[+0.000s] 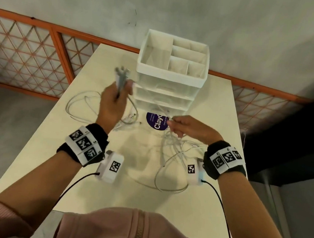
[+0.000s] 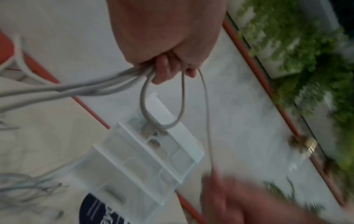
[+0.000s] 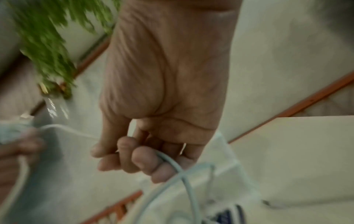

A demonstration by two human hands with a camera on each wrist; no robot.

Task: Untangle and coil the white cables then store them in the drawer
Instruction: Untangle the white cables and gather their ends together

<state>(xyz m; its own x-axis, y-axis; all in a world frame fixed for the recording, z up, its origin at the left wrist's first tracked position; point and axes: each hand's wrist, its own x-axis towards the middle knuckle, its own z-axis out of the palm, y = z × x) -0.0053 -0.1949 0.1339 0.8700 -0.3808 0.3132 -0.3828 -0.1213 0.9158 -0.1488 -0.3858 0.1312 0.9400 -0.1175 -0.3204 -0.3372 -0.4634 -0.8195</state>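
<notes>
My left hand is raised over the table and grips a bunch of white cable strands; a loop hangs from its fingers. My right hand pinches a thin white cable that runs across to the left hand. A tangle of white cables lies under the right hand, and another looped cable lies left of the left hand. The clear drawer unit stands at the table's far side, its drawers pushed in.
A white divided tray tops the drawer unit. A round purple sticker lies in front of it. The cream table has an orange lattice fence behind it. Green plants show beyond.
</notes>
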